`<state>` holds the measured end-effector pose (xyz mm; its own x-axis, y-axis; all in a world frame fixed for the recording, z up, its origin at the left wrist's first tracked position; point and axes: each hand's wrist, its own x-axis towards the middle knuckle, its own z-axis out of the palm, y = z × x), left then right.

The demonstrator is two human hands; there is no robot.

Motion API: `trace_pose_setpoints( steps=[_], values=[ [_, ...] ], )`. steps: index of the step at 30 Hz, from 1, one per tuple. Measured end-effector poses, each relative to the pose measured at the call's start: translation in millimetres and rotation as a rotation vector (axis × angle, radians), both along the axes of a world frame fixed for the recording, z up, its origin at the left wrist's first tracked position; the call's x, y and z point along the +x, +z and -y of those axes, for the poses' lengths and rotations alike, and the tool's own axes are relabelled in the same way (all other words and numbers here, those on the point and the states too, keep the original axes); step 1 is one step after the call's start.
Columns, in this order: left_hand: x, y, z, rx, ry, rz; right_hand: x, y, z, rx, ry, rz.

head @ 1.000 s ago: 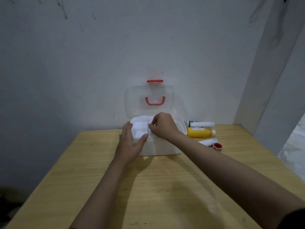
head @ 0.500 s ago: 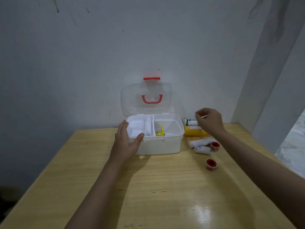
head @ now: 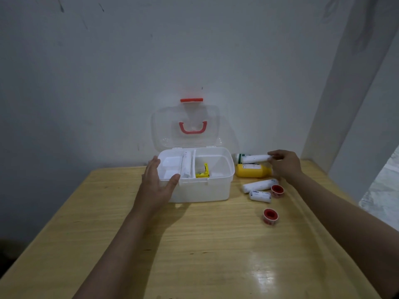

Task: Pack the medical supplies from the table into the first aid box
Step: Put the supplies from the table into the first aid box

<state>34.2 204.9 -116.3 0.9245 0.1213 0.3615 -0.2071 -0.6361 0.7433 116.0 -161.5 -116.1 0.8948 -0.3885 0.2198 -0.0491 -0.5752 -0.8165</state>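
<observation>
The white first aid box (head: 200,190) stands open at the back of the table, its clear lid (head: 185,126) with a red handle raised. Inside lie a white roll (head: 186,164) on the tray divider and a yellow packet (head: 203,172). My left hand (head: 156,184) rests against the box's front left corner, fingers apart. My right hand (head: 285,165) pinches the end of a white roll with a green band (head: 251,158), right of the box. Below it lie a yellow bottle (head: 251,170), two white bandage rolls (head: 260,184) (head: 260,196) and two red tape rolls (head: 277,190) (head: 270,216).
The wooden table (head: 194,255) backs onto a grey wall. A wall corner rises at the right, just past the table's right edge. The table's near half is bare wood with a shiny glare patch.
My right hand left the box, crossed to the right and took hold of the green-banded white roll. A white roll now lies on the box's tray. My left hand stayed at the box.
</observation>
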Motion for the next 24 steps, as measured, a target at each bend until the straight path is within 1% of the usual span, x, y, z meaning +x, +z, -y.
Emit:
trace_pose_setpoints(
  steps=[3, 8, 15, 20, 24],
  values=[
    [-1, 1, 0, -0.011, -0.004, 0.007, -11, 6, 4, 0.026, 0.009, 0.089],
    [0, 1, 0, -0.008, -0.008, 0.017, -42, 16, 12, 0.018, 0.063, 0.147],
    [-2, 3, 2, -0.008, -0.008, 0.031, -69, -7, 11, -0.094, 0.133, 0.048],
    [-4, 5, 4, -0.007, -0.009, 0.046, -68, -9, 8, -0.131, 0.222, 0.031],
    [-5, 5, 3, -0.007, -0.011, 0.046, -60, -12, 8, -0.173, 0.277, -0.104]
  ],
)
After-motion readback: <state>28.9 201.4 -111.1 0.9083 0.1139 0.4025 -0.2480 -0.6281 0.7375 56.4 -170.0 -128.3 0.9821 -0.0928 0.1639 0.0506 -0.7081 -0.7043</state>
